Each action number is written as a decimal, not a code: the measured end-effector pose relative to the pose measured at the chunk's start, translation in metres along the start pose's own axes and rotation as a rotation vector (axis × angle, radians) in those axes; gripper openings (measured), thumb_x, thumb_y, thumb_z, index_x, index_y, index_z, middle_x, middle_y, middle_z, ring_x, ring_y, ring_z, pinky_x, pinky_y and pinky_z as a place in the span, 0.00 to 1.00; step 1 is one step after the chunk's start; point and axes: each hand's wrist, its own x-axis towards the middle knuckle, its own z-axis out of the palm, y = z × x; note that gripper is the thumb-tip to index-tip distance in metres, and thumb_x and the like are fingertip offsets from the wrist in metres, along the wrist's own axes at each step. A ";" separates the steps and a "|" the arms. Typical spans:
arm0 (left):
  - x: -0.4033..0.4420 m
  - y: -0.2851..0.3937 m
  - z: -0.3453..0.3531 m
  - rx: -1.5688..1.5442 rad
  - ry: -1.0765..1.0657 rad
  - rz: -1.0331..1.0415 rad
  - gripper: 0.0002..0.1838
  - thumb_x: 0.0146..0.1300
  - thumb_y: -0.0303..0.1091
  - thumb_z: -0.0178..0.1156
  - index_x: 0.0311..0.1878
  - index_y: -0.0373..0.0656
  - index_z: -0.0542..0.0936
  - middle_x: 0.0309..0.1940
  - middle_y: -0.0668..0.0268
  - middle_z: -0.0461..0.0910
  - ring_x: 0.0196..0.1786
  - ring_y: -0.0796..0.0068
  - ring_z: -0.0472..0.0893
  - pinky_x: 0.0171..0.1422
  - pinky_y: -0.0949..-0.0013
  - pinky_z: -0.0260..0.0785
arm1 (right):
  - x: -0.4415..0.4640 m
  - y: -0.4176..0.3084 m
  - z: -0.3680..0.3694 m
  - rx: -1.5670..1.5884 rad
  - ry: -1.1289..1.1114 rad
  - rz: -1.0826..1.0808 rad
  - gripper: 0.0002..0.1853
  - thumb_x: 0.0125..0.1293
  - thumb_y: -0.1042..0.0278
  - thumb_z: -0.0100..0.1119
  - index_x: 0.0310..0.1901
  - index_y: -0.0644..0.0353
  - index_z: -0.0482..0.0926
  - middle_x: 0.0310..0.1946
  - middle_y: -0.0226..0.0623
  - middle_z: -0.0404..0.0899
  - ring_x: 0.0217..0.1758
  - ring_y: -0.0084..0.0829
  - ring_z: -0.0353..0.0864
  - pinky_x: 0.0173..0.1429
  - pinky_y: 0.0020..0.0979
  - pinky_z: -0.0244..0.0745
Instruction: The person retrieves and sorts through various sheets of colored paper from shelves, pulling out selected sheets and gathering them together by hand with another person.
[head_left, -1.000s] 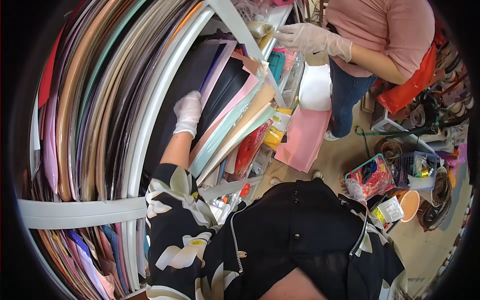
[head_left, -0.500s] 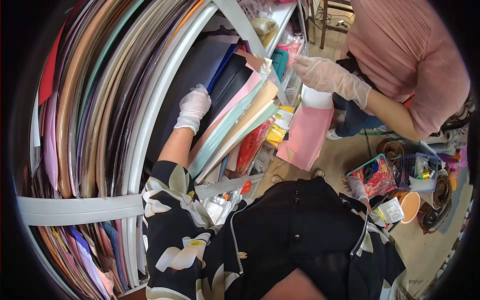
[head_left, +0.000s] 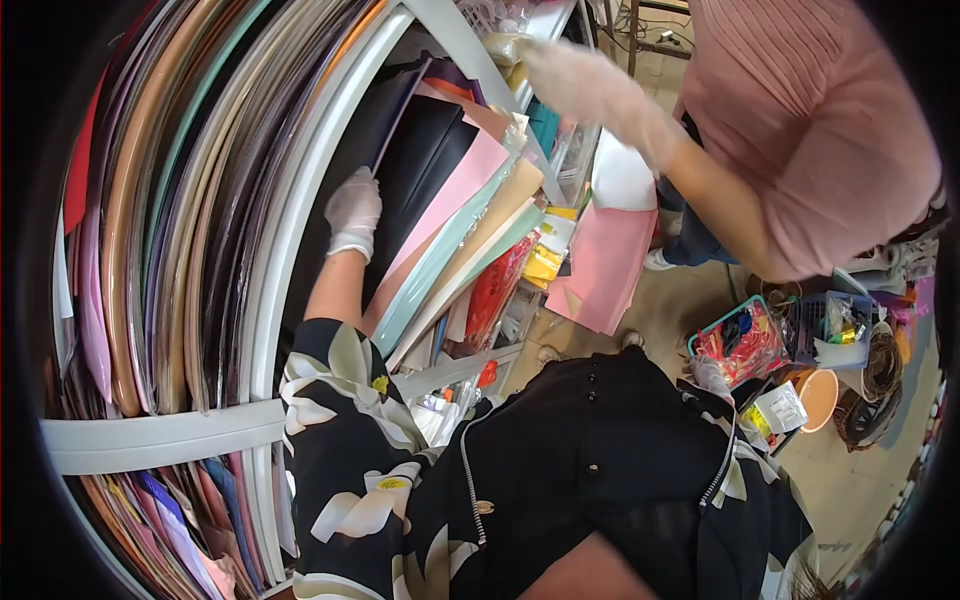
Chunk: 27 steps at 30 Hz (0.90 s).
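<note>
My left hand [head_left: 355, 212], in a thin whitish glove, is closed on the edge of a dark sheet [head_left: 392, 118] in a rack of large upright wrapping sheets. The fingertips are partly hidden behind the sheet. Right beside it stand black sheets [head_left: 422, 160], then a pink sheet [head_left: 462, 182], mint-green sheets [head_left: 425, 290] and cream ones [head_left: 505, 215]. My right hand [head_left: 712, 378], gloved too, is low by my side near a basket of red packets [head_left: 742, 345]. Its fingers are too small and unclear to read.
A white rack frame [head_left: 165, 438] holds many coloured sheets on the left. A co-worker's gloved hand [head_left: 600, 95] reaches across at the top, blurred. Pink sheets [head_left: 598, 270] lean below that arm. An orange bucket [head_left: 818, 400] and a white packet [head_left: 782, 412] are at the right.
My left hand has moved slightly left and down along the sheets; the blue edge above it no longer shows. The co-worker's hand has moved up and left.
</note>
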 end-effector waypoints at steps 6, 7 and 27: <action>0.011 -0.046 -0.004 0.087 0.119 0.014 0.16 0.71 0.43 0.49 0.45 0.41 0.81 0.46 0.49 0.83 0.50 0.46 0.82 0.53 0.49 0.74 | 0.016 -0.023 0.015 0.044 -0.039 -0.127 0.12 0.73 0.64 0.51 0.47 0.62 0.80 0.32 0.34 0.83 0.25 0.25 0.77 0.29 0.28 0.71; 0.009 -0.067 0.009 0.128 0.285 0.086 0.17 0.71 0.43 0.49 0.45 0.40 0.81 0.47 0.49 0.83 0.50 0.45 0.82 0.54 0.49 0.74 | -0.004 -0.050 0.025 0.065 -0.034 -0.178 0.12 0.73 0.64 0.51 0.47 0.62 0.80 0.33 0.34 0.83 0.27 0.24 0.77 0.31 0.28 0.72; -0.202 0.020 -0.016 -0.388 0.327 0.117 0.23 0.55 0.20 0.55 0.53 0.50 0.81 0.47 0.59 0.85 0.49 0.54 0.84 0.52 0.56 0.77 | -0.117 -0.430 0.227 0.388 -0.936 -0.359 0.50 0.66 0.20 0.32 0.72 0.62 0.60 0.67 0.50 0.69 0.62 0.49 0.75 0.63 0.50 0.73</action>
